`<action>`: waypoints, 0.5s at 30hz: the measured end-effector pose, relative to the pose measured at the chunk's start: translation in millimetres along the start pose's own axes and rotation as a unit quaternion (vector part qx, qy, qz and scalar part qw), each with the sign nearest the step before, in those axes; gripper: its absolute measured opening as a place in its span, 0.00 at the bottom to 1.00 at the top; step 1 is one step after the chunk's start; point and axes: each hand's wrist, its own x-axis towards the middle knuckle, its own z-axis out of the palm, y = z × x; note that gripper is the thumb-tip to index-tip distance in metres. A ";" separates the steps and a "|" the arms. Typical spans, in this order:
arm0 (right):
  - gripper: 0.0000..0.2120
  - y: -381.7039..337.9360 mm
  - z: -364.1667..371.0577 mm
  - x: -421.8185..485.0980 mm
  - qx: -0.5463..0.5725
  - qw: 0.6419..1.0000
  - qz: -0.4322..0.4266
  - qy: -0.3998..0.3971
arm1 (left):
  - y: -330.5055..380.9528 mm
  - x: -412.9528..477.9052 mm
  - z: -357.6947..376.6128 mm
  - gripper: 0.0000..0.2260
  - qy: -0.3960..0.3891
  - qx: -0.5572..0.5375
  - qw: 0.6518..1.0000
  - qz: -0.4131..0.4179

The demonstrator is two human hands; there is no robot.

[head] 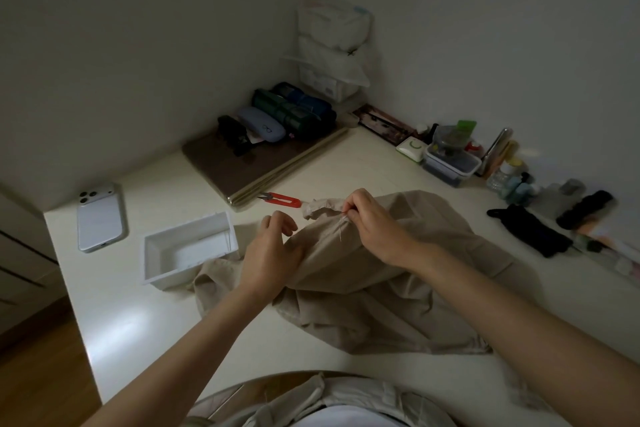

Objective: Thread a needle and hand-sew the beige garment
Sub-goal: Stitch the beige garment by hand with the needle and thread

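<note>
On the white table (138, 322), right in front of the person, the beige garment (381, 274) lies in a loose heap. One corner spills against a white box (188, 250), and its gathered edge is lifted toward the far side. The right hand (375, 229) pinches that gathered edge with its fingertips bunched tight, and a pale thread (341, 231) hangs from the pinch; no needle can be made out at this size. The left hand (273, 255) rests its heel on the cloth, fingers loosely curled above it with nothing visible between them. Red snips (281, 200) lie just beyond the garment, and a phone (100, 217) sits well off to the left.

The cloth looks light, soft and limp. It folds and creases freely, so it will probably slide and bunch unless held flat or taut. The best hold seems to be close to the stitching spot, on the thicker gathered edge, with the other hand weighing down or stretching the fabric beside it. The thread is fine and likely to tangle or slip, so short, steady pulls would suit it.
</note>
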 end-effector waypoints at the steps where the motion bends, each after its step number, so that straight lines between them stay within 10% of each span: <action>1: 0.06 -0.9 -0.1 -0.1 0.004 1.000 -0.007 0.005 | 1.3 -0.2 -0.7 0.06 0.001 0.004 1.000 0.005; 15: 0.05 -8.9 -4.8 -0.5 0.057 0.998 -0.028 0.009 | 29.8 -1.5 3.8 0.08 0.073 -0.038 0.993 0.088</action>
